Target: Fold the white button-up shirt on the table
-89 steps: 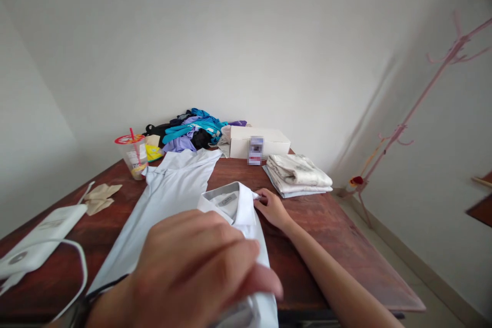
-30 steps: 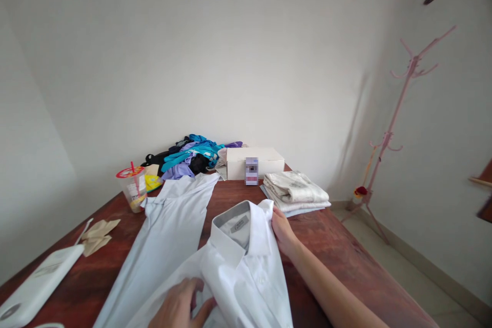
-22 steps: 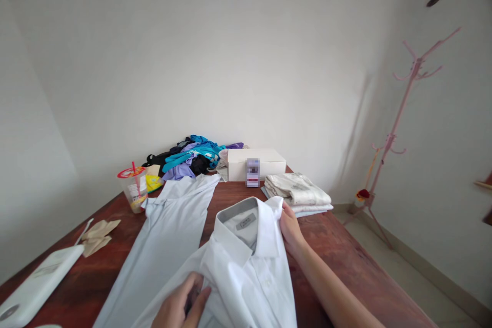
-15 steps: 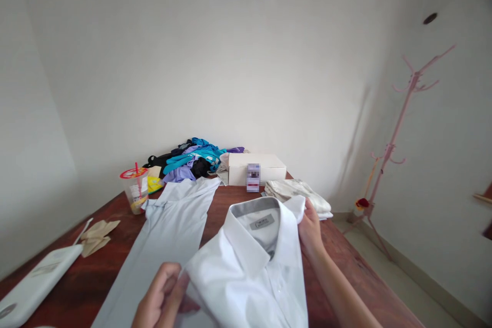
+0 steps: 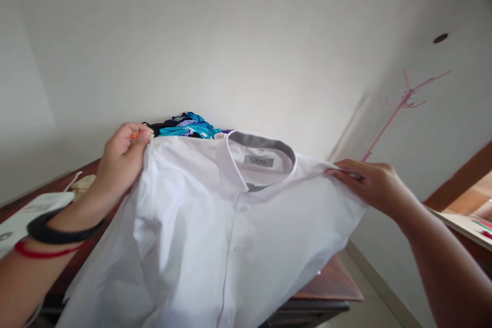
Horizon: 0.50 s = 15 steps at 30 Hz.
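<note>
A white collared shirt [image 5: 200,225] hangs spread out in the air, its buttoned front facing me and a grey label inside the collar. My left hand [image 5: 126,151] pinches the shoulder at the left, a black band and a red cord round its wrist. At the right, my right hand [image 5: 365,179] grips the other shoulder between thumb and fingers. The shirt hides most of the table behind it.
Behind the shirt lies a pile of blue, black and purple clothes [image 5: 192,125]. A white device [image 5: 34,212] rests at the table's left. The brown table's corner [image 5: 334,279] shows lower right. A pink coat rack [image 5: 394,113] stands at the right.
The shirt has been raised and spread wide between my hands. Both hands have moved up and apart, and now hold its shoulders. It now covers the box, cup and laid-out garment.
</note>
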Each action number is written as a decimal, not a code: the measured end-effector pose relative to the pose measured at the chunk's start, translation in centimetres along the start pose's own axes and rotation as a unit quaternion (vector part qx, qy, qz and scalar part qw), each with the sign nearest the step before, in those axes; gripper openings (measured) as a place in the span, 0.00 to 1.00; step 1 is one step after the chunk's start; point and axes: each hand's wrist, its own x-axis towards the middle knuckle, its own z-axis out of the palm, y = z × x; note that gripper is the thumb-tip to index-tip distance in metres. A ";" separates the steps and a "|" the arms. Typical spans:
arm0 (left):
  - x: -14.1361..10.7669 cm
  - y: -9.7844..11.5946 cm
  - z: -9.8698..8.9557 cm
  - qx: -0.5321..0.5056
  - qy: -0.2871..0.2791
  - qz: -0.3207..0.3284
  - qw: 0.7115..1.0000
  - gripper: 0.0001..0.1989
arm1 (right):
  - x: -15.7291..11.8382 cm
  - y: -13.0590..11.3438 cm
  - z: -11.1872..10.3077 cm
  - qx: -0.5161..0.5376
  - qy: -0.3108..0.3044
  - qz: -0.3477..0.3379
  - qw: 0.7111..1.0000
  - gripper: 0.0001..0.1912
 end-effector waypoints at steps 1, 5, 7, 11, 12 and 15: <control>1.0 -0.1 0.0 0.027 0.005 0.028 0.999 0.18 | 0.7 0.0 -1.2 -0.039 0.015 -0.013 0.999 0.29; 4.0 -0.6 -0.1 0.161 0.043 0.182 0.969 0.23 | 3.7 0.1 -4.5 -0.125 0.053 0.002 0.991 0.37; 5.0 -1.0 0.3 0.180 0.023 0.204 0.962 0.31 | 5.1 0.8 -4.7 -0.113 0.014 0.040 0.993 0.37; 5.5 -2.9 2.4 0.231 -0.100 0.162 0.954 0.33 | 6.5 3.1 -1.0 -0.034 -0.154 0.094 0.983 0.33; 5.2 -3.8 3.2 0.243 -0.145 0.142 0.949 0.31 | 6.3 3.6 0.9 -0.015 -0.192 0.097 0.976 0.33; 3.5 -7.0 5.2 0.227 -0.275 0.093 0.930 0.23 | 4.3 4.7 7.8 0.047 -0.267 0.099 0.958 0.31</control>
